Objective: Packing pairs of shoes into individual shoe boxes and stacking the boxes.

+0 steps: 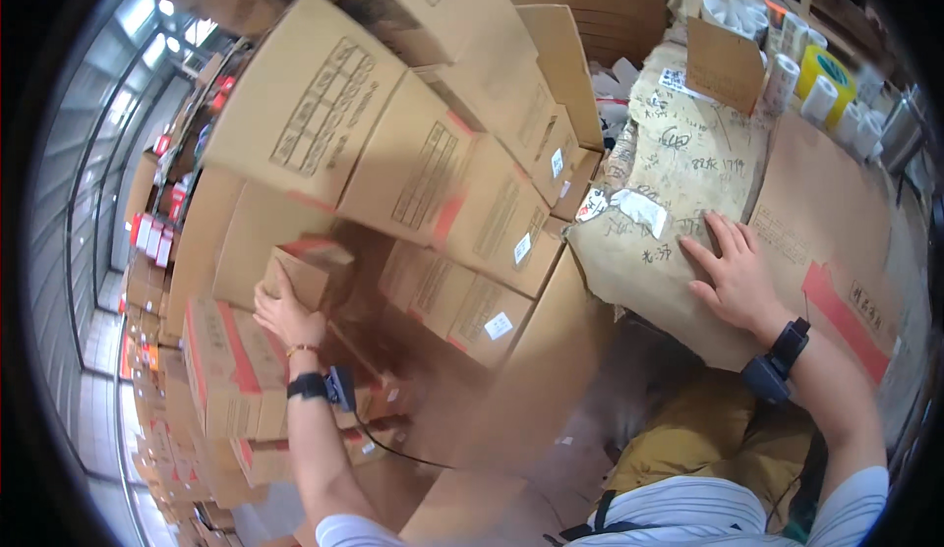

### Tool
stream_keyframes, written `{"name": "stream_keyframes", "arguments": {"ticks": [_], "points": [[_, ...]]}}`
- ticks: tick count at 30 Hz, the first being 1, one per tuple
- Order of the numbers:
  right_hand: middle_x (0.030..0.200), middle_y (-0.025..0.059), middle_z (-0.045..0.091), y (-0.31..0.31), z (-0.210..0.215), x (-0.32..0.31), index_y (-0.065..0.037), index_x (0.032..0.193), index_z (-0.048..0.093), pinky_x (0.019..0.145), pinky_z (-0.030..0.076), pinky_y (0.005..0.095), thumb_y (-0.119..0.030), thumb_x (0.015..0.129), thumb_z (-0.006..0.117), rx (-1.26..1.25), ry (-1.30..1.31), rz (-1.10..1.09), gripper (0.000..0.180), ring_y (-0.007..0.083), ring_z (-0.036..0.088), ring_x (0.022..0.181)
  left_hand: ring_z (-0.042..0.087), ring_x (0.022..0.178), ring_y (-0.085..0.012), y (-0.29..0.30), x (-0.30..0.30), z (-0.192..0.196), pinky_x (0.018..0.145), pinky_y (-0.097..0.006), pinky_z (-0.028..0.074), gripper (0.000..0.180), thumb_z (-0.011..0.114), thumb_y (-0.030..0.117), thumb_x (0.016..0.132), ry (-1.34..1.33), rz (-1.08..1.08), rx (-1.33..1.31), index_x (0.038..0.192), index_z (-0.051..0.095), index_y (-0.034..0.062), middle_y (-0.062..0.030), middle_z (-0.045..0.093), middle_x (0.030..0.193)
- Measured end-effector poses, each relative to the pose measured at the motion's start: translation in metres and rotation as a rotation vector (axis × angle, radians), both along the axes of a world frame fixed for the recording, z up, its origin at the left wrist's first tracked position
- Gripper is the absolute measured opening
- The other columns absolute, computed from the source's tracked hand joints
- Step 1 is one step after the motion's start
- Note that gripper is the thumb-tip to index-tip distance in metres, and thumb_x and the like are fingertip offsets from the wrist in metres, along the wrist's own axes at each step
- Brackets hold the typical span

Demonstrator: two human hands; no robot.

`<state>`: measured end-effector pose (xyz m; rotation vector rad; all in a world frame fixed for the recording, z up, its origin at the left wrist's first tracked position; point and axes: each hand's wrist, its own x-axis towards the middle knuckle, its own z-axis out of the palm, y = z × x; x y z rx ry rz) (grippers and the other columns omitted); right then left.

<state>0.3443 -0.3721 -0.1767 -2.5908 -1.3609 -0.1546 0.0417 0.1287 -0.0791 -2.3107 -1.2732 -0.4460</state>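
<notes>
My left hand (290, 316) is at a small brown cardboard box (303, 278), with one finger laid along its face and the others bent by its edge. Part of that box has red tape on it, and its far side is blurred. On the right, my right hand (733, 277) lies with fingers spread on a worn, handwritten cardboard sheet (688, 178) that covers the worktable. Near its fingertips is a crumpled white scrap (641, 213). Each wrist wears a black band with a small device.
Tall stacks of cartons (393, 178) lean across the middle, some with white labels. More boxes (231, 370) stand at the left. At the back right are label rolls (784, 80), yellow tape (824, 83) and an open carton (726, 60). A cable (403, 457) hangs from the left wrist.
</notes>
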Motion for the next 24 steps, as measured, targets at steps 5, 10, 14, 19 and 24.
{"name": "stream_keyframes", "arguments": {"ticks": [5,10,14,19,24], "points": [[0.141,0.0227,0.034,0.003,0.005,0.006,-0.020,0.133,0.049,0.108,0.024,0.0475,-0.048,0.078,0.063,-0.128,0.038,-0.018,0.063,0.0362,0.033,0.131,0.037,0.125,-0.0355,0.103,0.050,-0.091,0.101,-0.048,0.031,0.088,0.078,0.026,0.065,0.183,0.167,-0.171,0.141,0.035,0.0166,-0.0192,0.044,0.129],[0.143,0.0227,0.032,0.013,0.007,0.006,-0.021,0.133,0.049,0.107,0.022,0.0509,-0.062,0.075,0.056,-0.167,0.030,0.016,0.071,0.0371,0.031,0.132,0.053,0.109,-0.0309,0.158,0.038,-0.189,0.089,-0.044,0.042,0.059,0.068,0.022,0.075,0.349,0.077,-0.450,0.129,0.050,0.0095,-0.0144,0.058,0.115],[0.144,0.0219,0.032,0.010,0.004,0.012,-0.021,0.134,0.048,0.106,0.021,0.0520,-0.064,0.076,0.053,-0.173,0.037,0.017,0.072,0.0366,0.030,0.133,0.052,0.109,-0.0279,0.115,0.038,-0.199,0.089,-0.040,0.041,0.049,0.060,0.018,0.082,0.297,0.071,-0.572,0.128,0.048,0.0072,-0.0142,0.056,0.117],[0.142,0.0206,0.035,0.008,0.003,0.010,-0.023,0.135,0.047,0.104,0.024,0.0550,-0.060,0.076,0.058,-0.113,0.024,0.031,0.070,0.0356,0.035,0.131,0.051,0.107,-0.0241,0.013,0.043,-0.158,0.091,-0.036,0.041,0.037,0.050,0.013,0.091,-0.091,-0.136,-0.465,0.127,0.046,0.0043,-0.0140,0.054,0.118],[0.136,0.0196,0.041,-0.017,0.001,0.019,-0.017,0.133,0.048,0.101,0.033,0.0482,-0.042,0.079,0.065,0.360,0.113,0.027,0.062,0.0347,0.043,0.121,0.052,0.103,-0.0232,-0.187,0.084,-0.073,0.088,-0.033,0.042,0.027,0.042,0.010,0.096,-1.203,-0.714,-0.734,0.121,0.049,0.0007,-0.0168,0.052,0.118]]}}
